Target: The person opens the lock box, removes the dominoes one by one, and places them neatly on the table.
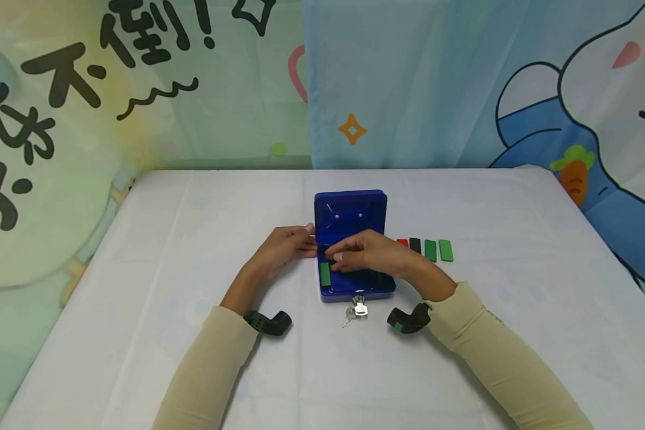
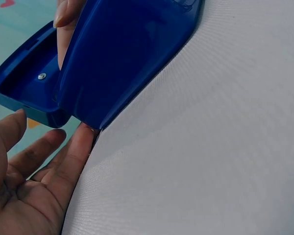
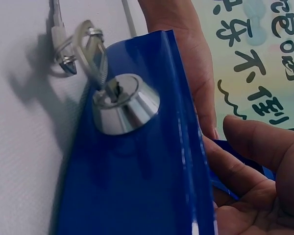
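Note:
A blue metal cash box [image 1: 362, 291] lies on the table with its lid [image 1: 350, 209] raised at the back. Inside, along its left wall, is a green block [image 1: 325, 275]. My left hand [image 1: 286, 246] is at the box's left side near the hinge, its fingers fairly straight and fingertips touching the wall. My right hand [image 1: 364, 252] reaches over into the box. Its fingertips are down at the left part of the interior, behind the box wall in the right wrist view; the thumb [image 3: 255, 139] stands apart from the fingers. Whatever lies under those fingertips is hidden.
Right of the box, a red block [image 1: 402, 242], a black block [image 1: 415, 245], a dark green block [image 1: 430, 251] and a lighter green block [image 1: 445, 251] form a row. Keys [image 1: 349, 314] hang from the front lock [image 3: 127, 105]. White cloth [image 1: 193, 239] covers the table.

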The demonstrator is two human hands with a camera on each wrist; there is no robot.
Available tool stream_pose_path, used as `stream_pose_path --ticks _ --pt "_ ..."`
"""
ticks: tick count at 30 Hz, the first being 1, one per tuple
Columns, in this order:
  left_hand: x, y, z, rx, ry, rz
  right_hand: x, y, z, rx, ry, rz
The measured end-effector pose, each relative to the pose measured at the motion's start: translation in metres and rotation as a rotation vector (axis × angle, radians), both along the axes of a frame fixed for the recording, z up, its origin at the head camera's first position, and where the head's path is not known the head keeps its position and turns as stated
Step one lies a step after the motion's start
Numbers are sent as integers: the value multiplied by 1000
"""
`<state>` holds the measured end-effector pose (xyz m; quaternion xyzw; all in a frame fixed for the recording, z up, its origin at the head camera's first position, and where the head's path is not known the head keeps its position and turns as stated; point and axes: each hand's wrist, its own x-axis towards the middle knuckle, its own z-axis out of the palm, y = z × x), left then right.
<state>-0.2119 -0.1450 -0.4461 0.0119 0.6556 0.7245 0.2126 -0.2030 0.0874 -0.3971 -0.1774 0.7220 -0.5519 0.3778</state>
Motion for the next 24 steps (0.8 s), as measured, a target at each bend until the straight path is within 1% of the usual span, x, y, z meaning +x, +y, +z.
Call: stream_pose_path --ticks 6,12,21,24 --pt "1 0 1 2 2 0 -1 -3 -2 5 18 0" --pt "1 0 1 -8 6 4 0 -3 -3 -12 32 30" --pt "1 0 0 7 5 7 4 -4 -3 9 61 61" --pt "1 0 0 4 9 2 4 -4 -3 20 78 52"
